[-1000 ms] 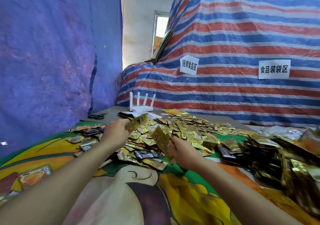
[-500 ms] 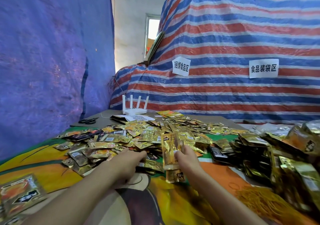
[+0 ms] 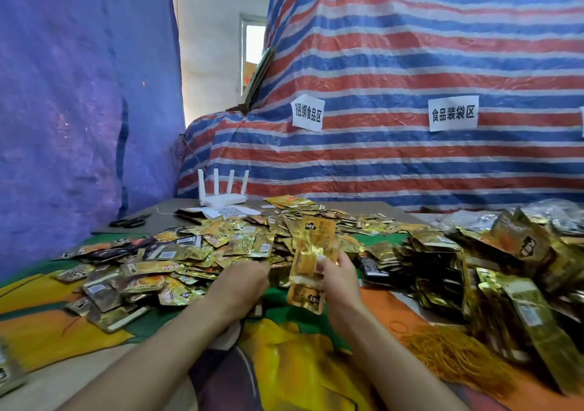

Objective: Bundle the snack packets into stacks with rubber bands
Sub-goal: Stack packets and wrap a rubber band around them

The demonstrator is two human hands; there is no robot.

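1. Right hand (image 3: 339,279) grips a stack of gold snack packets (image 3: 314,252), with the thumb across its face and the fingers behind it. The stack stands upright just right of centre, its lower end hanging above the printed cloth (image 3: 300,363).
2. At the stack's 9 o'clock, the left hand (image 3: 243,281) lies palm down at the near edge of the loose packets (image 3: 189,252). Its fingers are hidden behind the back of the hand, so I cannot tell whether it holds anything.
3. The loose packets spread over the cloth from 9 o'clock round to 12 o'clock, overlapping in no order.
4. At 3 o'clock rises a higher heap of darker packets (image 3: 505,268), many lying in aligned stacks.
5. A yellow tangle of rubber bands (image 3: 452,353) sits on the cloth at 4 o'clock, against the foot of that heap. A single band (image 3: 398,327) lies apart from it, near the right wrist.
6. Clear plastic bags (image 3: 553,214) lie at 2 o'clock behind the heap; their contents cannot be made out.
7. At 12 o'clock a white router (image 3: 222,197) stands with four antennas upright, and a QR-code sheet (image 3: 227,211) lies just in front of it. Black scissors (image 3: 129,222) lie at 10 o'clock.
8. A blue tarp (image 3: 79,94) hangs at 9 o'clock. A striped tarp (image 3: 410,63) spans 12 to 3 o'clock and bears two paper labels (image 3: 453,113).
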